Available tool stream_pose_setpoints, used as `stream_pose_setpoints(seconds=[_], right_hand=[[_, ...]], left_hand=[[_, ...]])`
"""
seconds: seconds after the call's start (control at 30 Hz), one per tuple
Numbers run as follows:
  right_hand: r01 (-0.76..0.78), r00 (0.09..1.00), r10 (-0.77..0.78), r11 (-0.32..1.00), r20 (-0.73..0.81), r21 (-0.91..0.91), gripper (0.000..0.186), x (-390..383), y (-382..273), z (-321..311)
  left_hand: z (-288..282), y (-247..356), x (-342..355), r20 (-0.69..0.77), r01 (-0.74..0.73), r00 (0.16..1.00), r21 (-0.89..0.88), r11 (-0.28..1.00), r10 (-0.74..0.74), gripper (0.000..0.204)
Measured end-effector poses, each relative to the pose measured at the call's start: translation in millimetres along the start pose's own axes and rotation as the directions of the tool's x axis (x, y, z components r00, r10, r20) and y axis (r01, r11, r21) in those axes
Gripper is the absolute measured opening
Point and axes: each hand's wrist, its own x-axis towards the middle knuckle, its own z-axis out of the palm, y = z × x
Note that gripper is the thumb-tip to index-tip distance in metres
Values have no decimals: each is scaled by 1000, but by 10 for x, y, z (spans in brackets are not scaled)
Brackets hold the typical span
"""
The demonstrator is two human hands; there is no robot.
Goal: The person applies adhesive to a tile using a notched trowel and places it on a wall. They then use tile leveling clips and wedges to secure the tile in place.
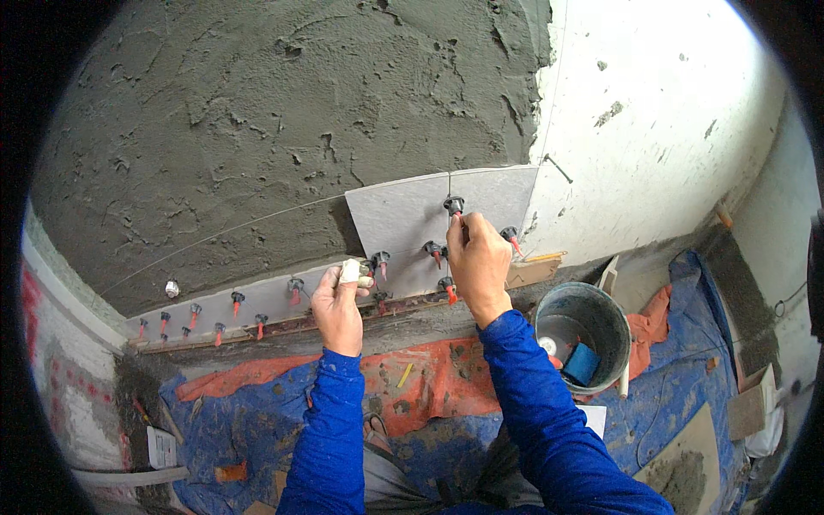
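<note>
My right hand (478, 259) is closed on the red stem of a black-and-red tile leveling spacer (454, 205), which sits on the joint between two grey wall tiles (396, 207). Lower and to the left, my left hand (337, 313) has its fingers drawn together around something pale and crumpled (349, 271); what it is, I cannot make out. Beside that hand, another leveling spacer (380, 262) sticks out from the tiles. Several more line the lower tile row (249, 311) toward the left. Wet grey mortar (257, 129) covers the wall above.
A dark bucket (549, 309) with a blue sponge (582, 364) inside stands right of my right forearm. Blue (249, 429) and orange sheeting (438, 378) covers the floor. A nail (558, 169) juts from the bare white wall. A mortar-smeared board (699, 429) lies at lower right.
</note>
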Motion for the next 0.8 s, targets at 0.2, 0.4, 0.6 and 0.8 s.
stream_pose_setpoints(seconds=[0.2,0.4,0.6,0.8], right_hand=[[31,998,-27,997,55,-65,20,69,-33,3],[-23,999,24,999,43,-27,28,174,-27,53],[-506,858,435,808,272,303,32,202,-110,6],[-653,714,566,327,412,683,36,128,-216,-70]], left_hand=[[-2,6,5,3,11,1000,7,1000,-11,20],[-1,1,5,8,3,1000,34,999,-3,21],[-1,9,8,6,3,1000,36,999,-4,21],[-18,29,-62,13,33,999,54,998,-34,21]])
